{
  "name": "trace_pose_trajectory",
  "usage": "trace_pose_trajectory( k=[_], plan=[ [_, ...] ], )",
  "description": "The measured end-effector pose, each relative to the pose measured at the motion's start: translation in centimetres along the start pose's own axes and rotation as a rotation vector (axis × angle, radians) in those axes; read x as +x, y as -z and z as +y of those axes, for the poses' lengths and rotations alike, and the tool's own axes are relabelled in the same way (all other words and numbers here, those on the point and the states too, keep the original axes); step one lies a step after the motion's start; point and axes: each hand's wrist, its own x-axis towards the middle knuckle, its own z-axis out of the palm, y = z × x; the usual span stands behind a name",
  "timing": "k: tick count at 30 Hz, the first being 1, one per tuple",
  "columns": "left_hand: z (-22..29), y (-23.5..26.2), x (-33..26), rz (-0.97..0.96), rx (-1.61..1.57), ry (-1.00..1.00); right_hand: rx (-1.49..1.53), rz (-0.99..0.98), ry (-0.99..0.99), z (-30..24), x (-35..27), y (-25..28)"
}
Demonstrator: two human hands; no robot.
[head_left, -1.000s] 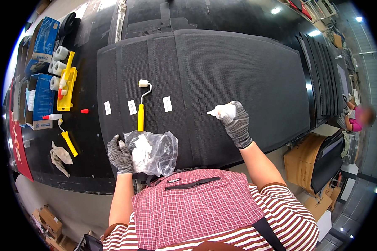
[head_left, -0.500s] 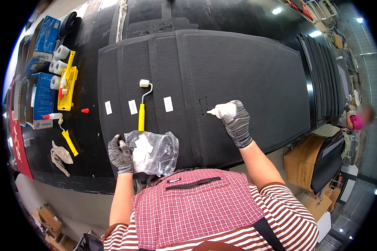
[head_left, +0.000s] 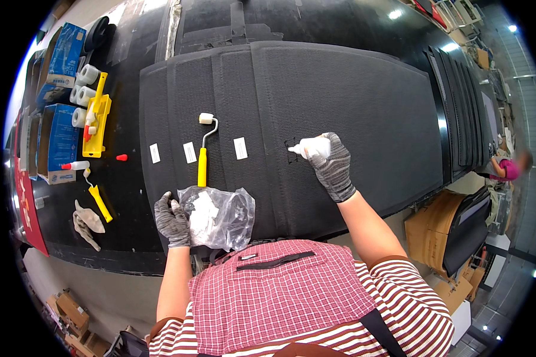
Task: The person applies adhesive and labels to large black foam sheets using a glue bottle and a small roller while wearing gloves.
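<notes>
My right hand (head_left: 333, 168), in a grey striped glove, is wrapped round a white squeeze bottle (head_left: 313, 147). The bottle lies tilted, its nozzle pointing left over a small dark rectangular outline (head_left: 291, 151) on the black textured mat (head_left: 351, 95). My left hand (head_left: 172, 221), gloved alike, is closed at the left edge of a clear plastic bag (head_left: 235, 217) of white labels (head_left: 203, 214). Just beyond the bag lies a paint roller with a yellow handle (head_left: 202, 168). White labels (head_left: 240, 148) lie in a row across the mat's left part.
On the left are blue boxes (head_left: 61, 140), white rolls (head_left: 88, 74), a yellow roller tray (head_left: 98, 128), a red-capped bottle (head_left: 75, 165), a small yellow roller (head_left: 99, 203) and a crumpled glove (head_left: 87, 220). Stacked mats (head_left: 458, 113) stand at the right; a person (head_left: 506, 169) is beyond.
My right hand has moved a little up and left with the bottle, bringing its nozzle over the dark outline. My left hand keeps its place. The far person at right has shifted an arm.
</notes>
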Motion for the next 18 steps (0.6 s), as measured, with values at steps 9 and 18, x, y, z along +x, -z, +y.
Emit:
trace_pose_trajectory(
  k=[9,18],
  plan=[
    [0.2,0.1,0.0,-0.022,-0.001,0.029,-0.070,0.031,0.052,0.1,1.0,0.0],
    [0.1,-0.1,0.0,0.012,0.028,-0.021,-0.153,-0.012,0.208,1.3,-0.9,0.7]
  ],
)
